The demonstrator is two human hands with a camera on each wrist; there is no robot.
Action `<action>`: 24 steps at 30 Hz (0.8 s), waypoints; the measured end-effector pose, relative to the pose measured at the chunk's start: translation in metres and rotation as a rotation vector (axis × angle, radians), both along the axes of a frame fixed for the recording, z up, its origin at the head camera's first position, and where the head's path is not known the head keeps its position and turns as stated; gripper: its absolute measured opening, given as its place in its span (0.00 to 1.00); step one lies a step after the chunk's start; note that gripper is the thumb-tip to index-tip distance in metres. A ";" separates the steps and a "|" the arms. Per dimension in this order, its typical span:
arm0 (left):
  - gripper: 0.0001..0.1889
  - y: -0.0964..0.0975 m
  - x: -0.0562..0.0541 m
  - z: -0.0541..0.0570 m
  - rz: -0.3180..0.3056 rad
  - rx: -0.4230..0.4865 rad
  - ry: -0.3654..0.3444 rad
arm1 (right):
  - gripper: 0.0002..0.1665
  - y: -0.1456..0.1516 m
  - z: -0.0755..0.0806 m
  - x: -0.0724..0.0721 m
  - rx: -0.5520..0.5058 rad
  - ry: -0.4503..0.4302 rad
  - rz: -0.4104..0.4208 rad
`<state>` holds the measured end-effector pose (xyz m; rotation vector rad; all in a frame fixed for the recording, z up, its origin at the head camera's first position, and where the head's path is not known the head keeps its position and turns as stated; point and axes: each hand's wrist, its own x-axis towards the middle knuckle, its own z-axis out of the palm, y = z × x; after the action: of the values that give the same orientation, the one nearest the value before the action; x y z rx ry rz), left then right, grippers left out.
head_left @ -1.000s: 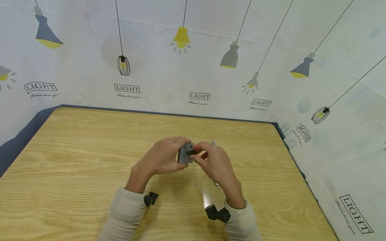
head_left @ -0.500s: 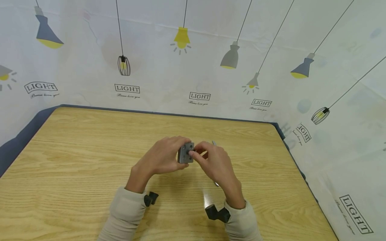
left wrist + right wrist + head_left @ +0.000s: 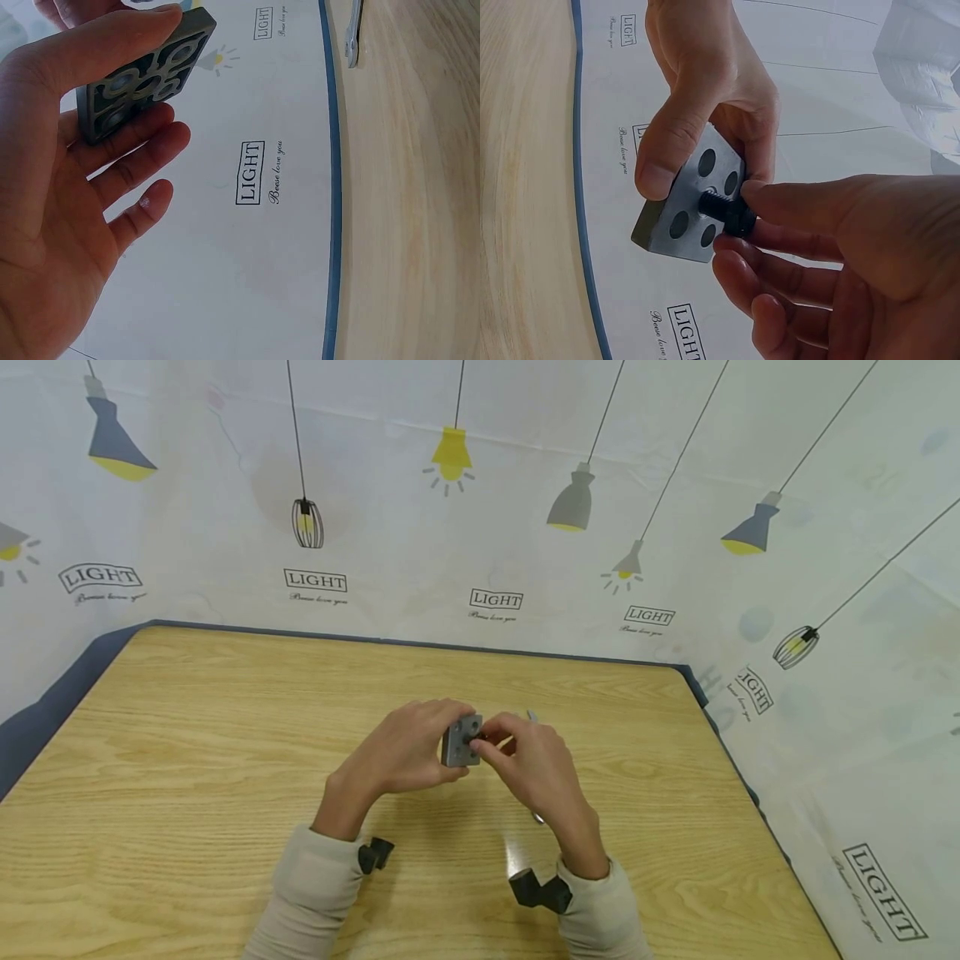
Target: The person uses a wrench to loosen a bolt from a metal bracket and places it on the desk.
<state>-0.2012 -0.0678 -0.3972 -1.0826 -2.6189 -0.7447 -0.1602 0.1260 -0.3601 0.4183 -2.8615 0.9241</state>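
Observation:
My left hand (image 3: 408, 747) grips a small grey metal block (image 3: 694, 214) by its edges, thumb on one side and fingers on the other. Round holes show in the face turned to my right hand; the back, in the left wrist view, has a ribbed pattern of hollows. A black bolt (image 3: 739, 217) stands out from the middle of the holed face, its threaded shank at the centre hole. The thumb and fingers of my right hand (image 3: 534, 767) pinch the bolt's head. Both hands are raised over the wooden table.
On the wooden table (image 3: 225, 760) a metal wrench (image 3: 354, 34) lies behind my right hand, mostly hidden by it in the head view. A white curtain (image 3: 390, 527) printed with lamps hangs round the far and right table edges.
My right thumb and fingers have shifted round the bolt head, the thumb moving over it and partly back. The block and left hand have stayed in place.

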 end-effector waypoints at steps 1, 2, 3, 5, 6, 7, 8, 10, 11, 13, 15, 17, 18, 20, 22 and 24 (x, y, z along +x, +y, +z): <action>0.36 0.000 0.000 0.000 -0.001 0.000 0.000 | 0.09 0.000 0.000 0.000 0.000 -0.002 0.000; 0.36 0.000 0.000 0.000 -0.002 0.001 -0.001 | 0.09 0.000 0.000 0.000 0.000 -0.001 0.001; 0.36 0.000 0.000 0.000 -0.003 0.002 -0.002 | 0.09 0.000 0.000 0.000 -0.001 -0.002 0.003; 0.36 0.000 0.000 0.000 -0.004 0.004 -0.003 | 0.09 0.000 0.001 0.001 -0.003 -0.001 0.005; 0.36 0.000 0.000 0.000 -0.005 0.005 -0.004 | 0.09 0.000 0.001 0.001 -0.005 0.002 0.008; 0.36 0.000 0.000 0.000 -0.005 0.006 -0.005 | 0.09 0.000 0.001 0.001 -0.006 0.004 0.010; 0.36 0.000 0.000 0.000 -0.006 0.008 -0.006 | 0.09 0.000 0.001 0.001 -0.007 0.007 0.013; 0.36 0.000 0.000 -0.001 -0.007 0.009 -0.007 | 0.10 0.001 0.001 0.001 -0.006 0.016 0.020; 0.36 0.000 0.000 -0.001 -0.008 0.010 -0.008 | 0.10 0.001 0.001 0.001 -0.005 0.019 0.022; 0.36 0.000 0.000 -0.001 -0.008 0.011 -0.009 | 0.10 0.001 0.000 0.001 -0.002 0.027 0.026; 0.36 0.000 0.000 -0.001 -0.009 0.013 -0.008 | 0.10 0.001 0.000 0.000 0.000 0.034 0.028; 0.36 0.000 0.000 -0.001 -0.009 0.014 -0.007 | 0.11 0.001 -0.001 0.000 0.000 0.037 0.029; 0.36 0.000 0.000 -0.001 -0.009 0.014 -0.006 | 0.11 0.001 -0.001 0.000 0.000 0.038 0.029; 0.36 0.000 0.000 -0.001 -0.010 0.015 -0.005 | 0.11 0.001 -0.001 0.000 0.001 0.041 0.029; 0.36 0.000 0.000 -0.001 -0.008 0.015 -0.006 | 0.12 0.001 -0.001 0.000 0.003 0.043 0.029; 0.36 0.000 0.000 0.000 -0.005 0.013 -0.007 | 0.14 0.001 0.000 0.001 0.005 0.040 0.021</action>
<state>-0.2009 -0.0680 -0.3974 -1.0850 -2.6141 -0.7668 -0.1595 0.1268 -0.3606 0.4632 -2.8291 0.9017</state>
